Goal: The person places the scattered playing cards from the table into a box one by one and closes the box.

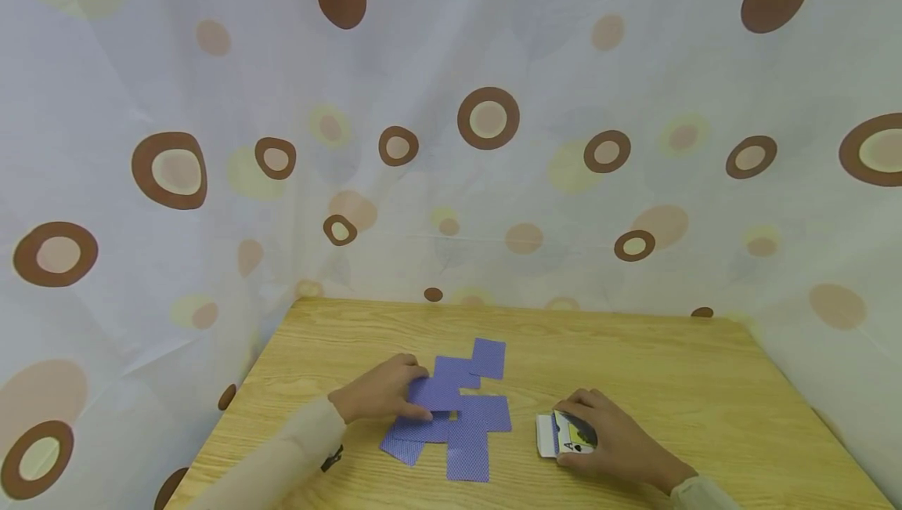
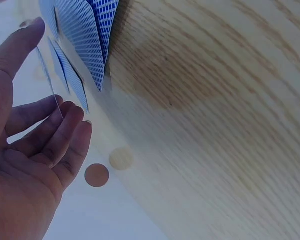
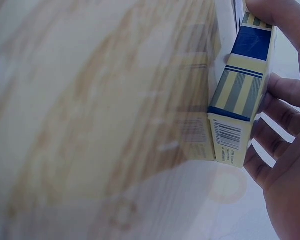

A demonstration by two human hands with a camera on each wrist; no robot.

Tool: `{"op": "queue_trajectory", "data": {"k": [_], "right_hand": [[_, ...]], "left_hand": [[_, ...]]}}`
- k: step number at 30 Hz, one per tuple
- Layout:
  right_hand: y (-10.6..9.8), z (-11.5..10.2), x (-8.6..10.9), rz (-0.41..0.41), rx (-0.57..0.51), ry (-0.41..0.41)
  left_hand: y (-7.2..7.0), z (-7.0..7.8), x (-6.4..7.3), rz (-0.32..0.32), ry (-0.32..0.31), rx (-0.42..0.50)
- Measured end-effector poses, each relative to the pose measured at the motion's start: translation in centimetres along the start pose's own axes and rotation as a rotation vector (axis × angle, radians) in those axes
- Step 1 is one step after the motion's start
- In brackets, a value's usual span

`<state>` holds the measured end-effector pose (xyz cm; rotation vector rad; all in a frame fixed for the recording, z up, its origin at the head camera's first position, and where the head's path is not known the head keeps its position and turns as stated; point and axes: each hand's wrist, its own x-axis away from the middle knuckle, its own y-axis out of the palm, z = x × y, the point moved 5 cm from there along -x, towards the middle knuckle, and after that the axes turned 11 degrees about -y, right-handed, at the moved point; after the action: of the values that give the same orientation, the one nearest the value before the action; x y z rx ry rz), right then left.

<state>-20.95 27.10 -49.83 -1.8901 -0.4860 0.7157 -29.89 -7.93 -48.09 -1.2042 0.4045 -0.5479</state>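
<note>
Left of playing-card box [image 3: 240, 90], our left hand [image 1: 380, 389] pinches blue-backed card [image 1: 437, 394] among scattered cards [image 1: 468, 453]; our right hand [image 1: 618, 435] firmly grips box.

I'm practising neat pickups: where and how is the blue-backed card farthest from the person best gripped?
Probably pinch the farthest blue-backed card by its right edge, coming from the right, one fingertip slid beneath and the thumb on top. It looks flat, and that edge borders bare wooden table, while its near-left corner overlaps the neighbouring card.
</note>
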Motion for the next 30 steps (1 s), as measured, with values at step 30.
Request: {"op": "queue_trajectory", "data": {"k": [30], "right_hand": [[0.1,0.2,0.1,0.015,-0.007,-0.007]], "left_hand": [[0.7,3.7,-0.3,-0.021,0.059,-0.056]]}}
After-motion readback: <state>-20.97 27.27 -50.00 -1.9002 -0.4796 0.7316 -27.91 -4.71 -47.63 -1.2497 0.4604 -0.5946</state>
